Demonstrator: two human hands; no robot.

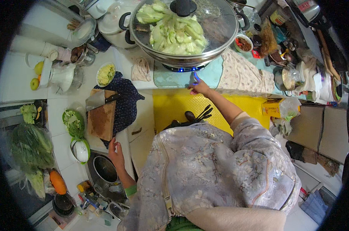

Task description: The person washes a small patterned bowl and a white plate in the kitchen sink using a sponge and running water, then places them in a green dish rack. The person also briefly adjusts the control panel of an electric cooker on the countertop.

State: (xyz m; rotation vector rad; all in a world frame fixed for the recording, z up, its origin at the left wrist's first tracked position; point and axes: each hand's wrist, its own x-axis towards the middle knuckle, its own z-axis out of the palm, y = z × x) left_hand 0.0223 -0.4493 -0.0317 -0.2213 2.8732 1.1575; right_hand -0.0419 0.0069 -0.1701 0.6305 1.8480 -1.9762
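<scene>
My right hand [199, 87] holds nothing. Its index finger reaches up to the front control strip [189, 69] of a cooker, where blue lights glow. Whether the fingertip touches the strip I cannot tell. Above it sits a wide steel pan [174, 59] under a glass lid [220, 37] with a black knob [183, 7]. Sliced pale green vegetable [177, 34] and a darker food show through the glass. Beside the sink, my left hand [116, 153] is bare, its fingers slightly apart near the lower end of a wooden cutting board [100, 124]. A cleaver [97, 100] lies across the board.
A dark cloth [128, 104] lies under the board. Near it stands a bowl of chopped yellow food [106, 74]. The sink [97, 184] holds a metal pot [105, 169]. Right of the cooker are a patterned cloth [241, 72] and a bowl of red-brown food [243, 43].
</scene>
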